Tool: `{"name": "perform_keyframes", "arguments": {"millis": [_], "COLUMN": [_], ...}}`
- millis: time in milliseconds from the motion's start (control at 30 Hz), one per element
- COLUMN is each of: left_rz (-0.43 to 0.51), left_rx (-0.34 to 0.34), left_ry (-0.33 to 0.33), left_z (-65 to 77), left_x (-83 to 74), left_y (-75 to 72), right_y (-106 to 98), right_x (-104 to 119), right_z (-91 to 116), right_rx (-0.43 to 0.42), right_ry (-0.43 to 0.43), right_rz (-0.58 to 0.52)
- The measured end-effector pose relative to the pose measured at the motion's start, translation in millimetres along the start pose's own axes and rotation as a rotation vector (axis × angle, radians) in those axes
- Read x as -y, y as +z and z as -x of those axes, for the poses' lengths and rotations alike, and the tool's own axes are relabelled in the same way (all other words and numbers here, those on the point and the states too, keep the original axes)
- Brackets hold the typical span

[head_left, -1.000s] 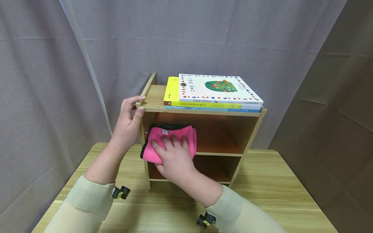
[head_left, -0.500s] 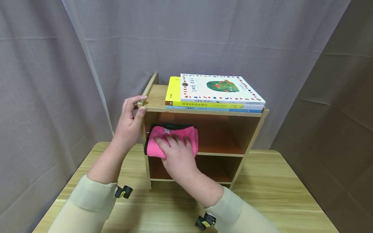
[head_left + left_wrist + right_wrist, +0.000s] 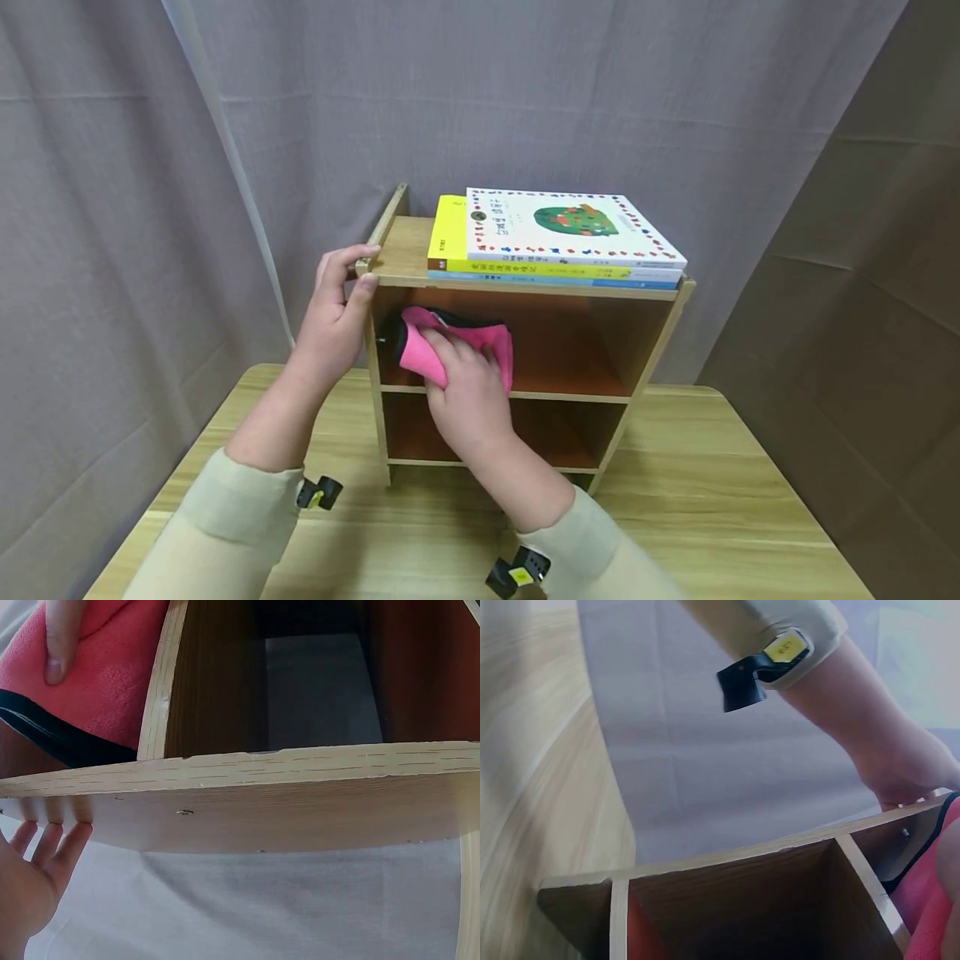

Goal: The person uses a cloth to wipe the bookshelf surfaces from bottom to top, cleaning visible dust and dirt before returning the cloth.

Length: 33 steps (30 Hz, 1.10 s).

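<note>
A small wooden bookshelf [image 3: 403,246] stands on the table. My left hand [image 3: 333,312] grips its upper left corner, thumb at the front edge; several fingertips press the outer face of the side panel in the left wrist view. My right hand [image 3: 471,400] holds a pink cloth [image 3: 422,357] with black edging inside the upper compartment, near its left wall. The cloth is bunched under the curled fingers, and one finger [image 3: 61,645] lies on it in the left wrist view. Only part of the cloth [image 3: 922,900] shows at the right edge of the right wrist view.
A stack of books [image 3: 573,225], white over yellow over blue, lies on the bookshelf's top. A lower compartment [image 3: 558,433] sits beneath the upper one. Grey curtain [image 3: 525,92] hangs behind, and the wood-grain table [image 3: 697,475] spreads around the bookshelf.
My right hand has pushed the cloth up and deeper into the upper compartment; its left part, earlier spread flat over the opening, is now folded up. My left hand stays at the corner.
</note>
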<state>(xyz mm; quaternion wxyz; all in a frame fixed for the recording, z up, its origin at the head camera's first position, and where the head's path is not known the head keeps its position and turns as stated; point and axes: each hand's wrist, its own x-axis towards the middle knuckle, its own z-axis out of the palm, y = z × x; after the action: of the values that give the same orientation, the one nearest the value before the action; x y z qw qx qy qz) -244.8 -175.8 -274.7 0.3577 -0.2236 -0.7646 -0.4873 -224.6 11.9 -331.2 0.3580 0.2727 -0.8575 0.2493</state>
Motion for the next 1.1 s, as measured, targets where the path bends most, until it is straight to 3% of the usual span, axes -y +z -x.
{"name": "perform_keyframes", "arguments": {"millis": [233,700,933,1100], "left_rz": [0.000,0.016,0.029,0.038], "left_rx": [0.009,-0.012,-0.009,-0.008], "left_ry": [-0.012,-0.010,-0.026,-0.017], "left_z": [0.4,-0.1,0.5,-0.3], "left_x": [-3.4,-1.2,0.0,0.0], "left_y": [0.5,1.9,2.3,1.6], "right_y": [-3.9,-5.6,1.9,5.9], "right_x": [-0.3,7.9,18.7,28.3], "right_z": [-4.6,-23.1,-27.6,-28.2], "right_rx": [-0.030,-0.114,-0.158,-0.151], "right_ry": [0.157,0.475,0.550,0.559], "right_rz": [-0.185,-0.726,-0.912,-1.042]}}
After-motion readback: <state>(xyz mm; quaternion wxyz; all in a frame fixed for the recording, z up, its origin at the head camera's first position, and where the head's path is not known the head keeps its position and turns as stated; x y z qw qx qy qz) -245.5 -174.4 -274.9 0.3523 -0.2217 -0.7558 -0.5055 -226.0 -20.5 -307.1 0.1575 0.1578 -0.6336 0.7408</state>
